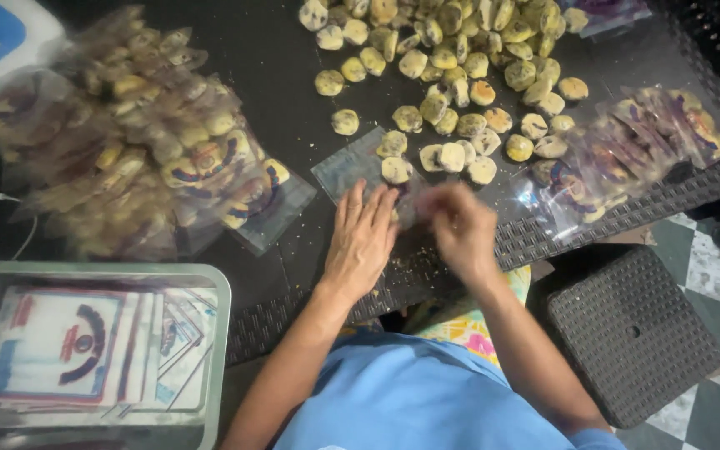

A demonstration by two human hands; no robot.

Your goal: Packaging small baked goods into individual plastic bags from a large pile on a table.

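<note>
My left hand [363, 236] lies flat, fingers apart, on a clear plastic pouch [352, 171] on the dark woven table [610, 218]. My right hand [460, 225] is beside it, blurred, fingers curled near the pouch's right edge; what it holds I cannot tell. A round yellowish pastry [395, 170] rests on the pouch just past my fingertips. A big heap of loose pastries [452, 58] spreads over the far middle of the table.
A pile of filled pouches [143, 142] lies at the left, more filled pouches [635, 150] at the right. A grey tray [220, 287] of printed labels sits near left. A dark woven stool [631, 333] stands on the tiled floor at right.
</note>
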